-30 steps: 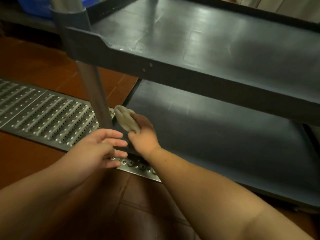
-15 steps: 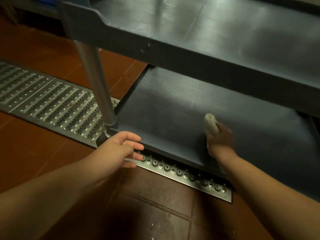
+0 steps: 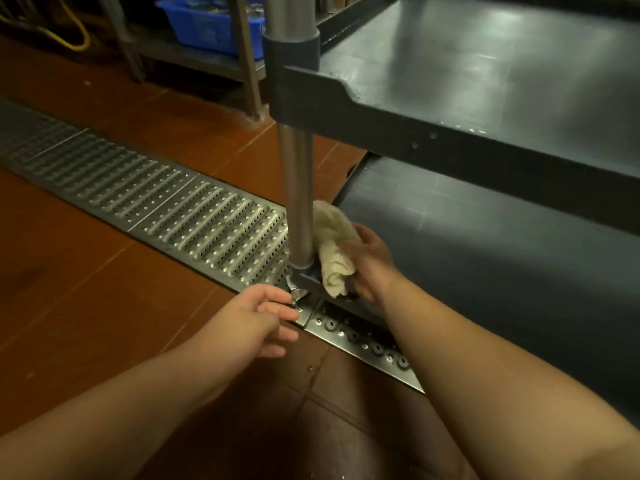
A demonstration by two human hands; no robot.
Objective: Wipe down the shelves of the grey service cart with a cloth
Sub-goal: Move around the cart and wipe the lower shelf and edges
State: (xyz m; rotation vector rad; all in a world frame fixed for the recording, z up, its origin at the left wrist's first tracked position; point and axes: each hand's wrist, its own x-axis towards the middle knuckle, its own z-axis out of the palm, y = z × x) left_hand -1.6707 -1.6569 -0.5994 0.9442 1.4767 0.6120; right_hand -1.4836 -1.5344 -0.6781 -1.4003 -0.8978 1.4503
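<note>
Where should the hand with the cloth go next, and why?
Probably sweep right along the lower shelf: the right hand presses the cloth into its corner against the post, and shelf stretches bare beyond it.

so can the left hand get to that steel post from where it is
Probably yes. The left hand hangs open just short of the post base, with only bare floor grate between them; the right hand and cloth sit on the post's far side.

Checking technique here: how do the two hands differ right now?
The right hand grips the cloth against the cart post; the left hand holds nothing. The right sits on the bottom shelf corner; the left hovers, fingers loosely open, over the floor grate. Both are bare.
</note>
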